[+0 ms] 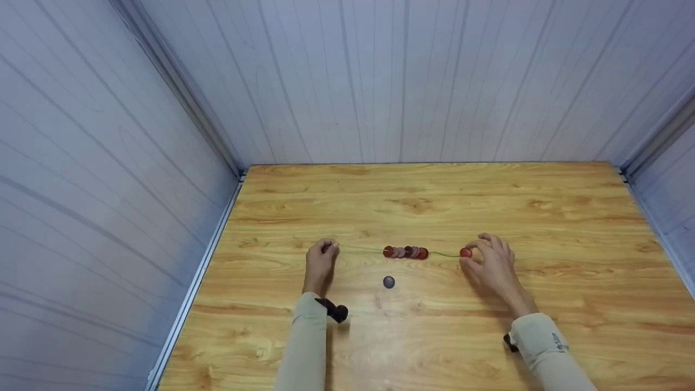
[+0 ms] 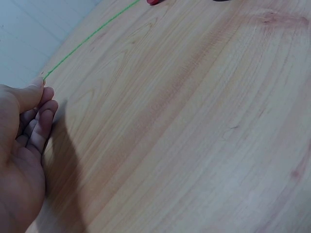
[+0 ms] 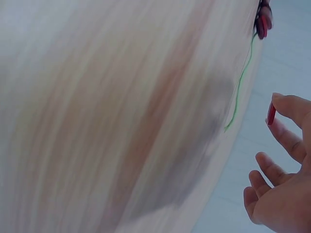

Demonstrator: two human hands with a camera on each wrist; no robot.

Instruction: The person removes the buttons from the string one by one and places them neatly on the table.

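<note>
A row of overlapping red and purple round buttons [image 1: 408, 252] lies on the table, with a green string [image 1: 445, 254] coming out at both sides. Thumb and fingertips of my left hand [image 1: 320, 263] pinch the string's left end, and the string [image 2: 90, 36] runs straight from there to the row. My right hand [image 1: 495, 269] pinches a red button [image 3: 271, 112] edge-on between thumb and index finger, the other fingers spread loosely. Near that hand, the string's free right end [image 3: 226, 128] lies apart from the pinched button. A loose purple button [image 1: 389, 282] sits in front of the row.
The wood-grain table [image 1: 434, 206] meets a pale panel wall [image 1: 380, 81] at the back and another wall [image 1: 81, 190] on the left. A metal edge strip [image 1: 190, 293] follows the table's left side. Black wrist cameras [image 1: 337, 312] show at both sleeves.
</note>
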